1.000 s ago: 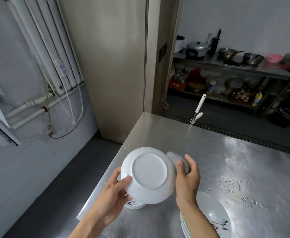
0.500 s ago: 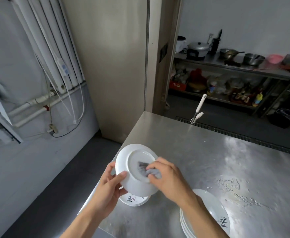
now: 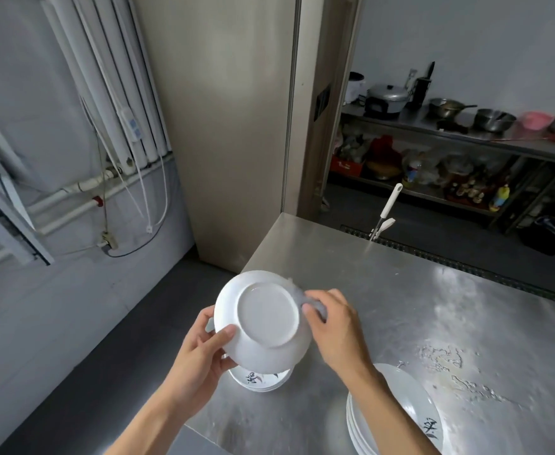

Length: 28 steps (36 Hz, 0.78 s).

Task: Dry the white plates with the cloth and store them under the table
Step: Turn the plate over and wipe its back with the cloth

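Drying stage, centre frame: your left hand [image 3: 200, 353] grips the round white ceramic plate [image 3: 263, 323], underside up, above the steel counter [image 3: 401, 290]. Your right hand [image 3: 332, 326], fingers [image 3: 314, 310] clenched, presses the grey cloth [image 3: 304, 298] on its rim. The small plate stack [image 3: 259, 380] and the larger plate stack [image 3: 417, 402] wait below, none yet stored.
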Tool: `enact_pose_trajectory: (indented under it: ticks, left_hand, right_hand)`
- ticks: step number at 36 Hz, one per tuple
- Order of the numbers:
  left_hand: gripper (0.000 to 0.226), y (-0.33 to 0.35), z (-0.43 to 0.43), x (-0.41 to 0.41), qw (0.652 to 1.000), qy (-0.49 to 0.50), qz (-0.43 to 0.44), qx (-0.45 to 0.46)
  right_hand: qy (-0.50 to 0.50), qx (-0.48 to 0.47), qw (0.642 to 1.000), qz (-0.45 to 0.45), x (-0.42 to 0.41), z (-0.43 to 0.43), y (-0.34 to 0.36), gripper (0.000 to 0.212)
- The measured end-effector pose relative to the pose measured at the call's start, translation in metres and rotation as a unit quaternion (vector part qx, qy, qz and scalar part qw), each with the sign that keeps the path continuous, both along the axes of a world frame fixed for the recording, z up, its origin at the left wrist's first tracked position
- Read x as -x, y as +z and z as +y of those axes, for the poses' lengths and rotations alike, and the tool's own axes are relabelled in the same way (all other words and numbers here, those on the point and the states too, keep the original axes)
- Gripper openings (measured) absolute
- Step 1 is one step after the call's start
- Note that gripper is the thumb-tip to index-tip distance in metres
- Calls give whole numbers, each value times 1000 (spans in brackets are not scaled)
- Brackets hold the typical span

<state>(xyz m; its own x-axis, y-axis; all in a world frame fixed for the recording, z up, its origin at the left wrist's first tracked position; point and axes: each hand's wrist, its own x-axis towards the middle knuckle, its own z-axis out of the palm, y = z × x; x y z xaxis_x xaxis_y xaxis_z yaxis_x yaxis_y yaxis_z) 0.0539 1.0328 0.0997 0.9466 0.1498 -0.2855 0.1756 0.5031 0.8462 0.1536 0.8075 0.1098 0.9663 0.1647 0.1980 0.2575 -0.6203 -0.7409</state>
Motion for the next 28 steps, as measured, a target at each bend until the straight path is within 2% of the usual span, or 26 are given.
enact_pose_trajectory:
  ticks: [2,5,9,12,13,17,21,22,25,28]
  left_hand:
    - [43,1,0,2,1000,-4,-3,17]
    - [43,1,1,1,999,12,-11,43]
    - [43,2,0,-2,996,58,-17,66]
    - [43,2,-2,-6,993,90,-20,73]
    - [42,2,-3,-7,993,92,-22,72]
    - [42,2,-8,-8,994,80,-29,74]
    - [44,6,-10,-11,992,93,-40,69]
    - [44,6,-11,-11,993,92,-40,63]
    - [44,7,-17,-7,996,71,-34,48]
    - [45,7,-22,2,999,15,-29,23]
  right_hand:
    - [-38,-55,998,6,-4,1,0,20]
    - [1,-85,996,-4,3,3,4,26]
    - [85,-66,991,-85,17,-2,6,22]
    - [174,-19,981,-84,23,1,4,21]
    - [171,-13,982,-82,22,3,3,21]
    - [31,-46,996,-72,11,8,6,22]
    - [182,-7,976,-115,31,18,11,22]
    - [186,7,976,-115,30,18,11,23]
    - [75,0,994,-78,13,16,12,25]
    - [31,12,998,-57,6,25,21,25]
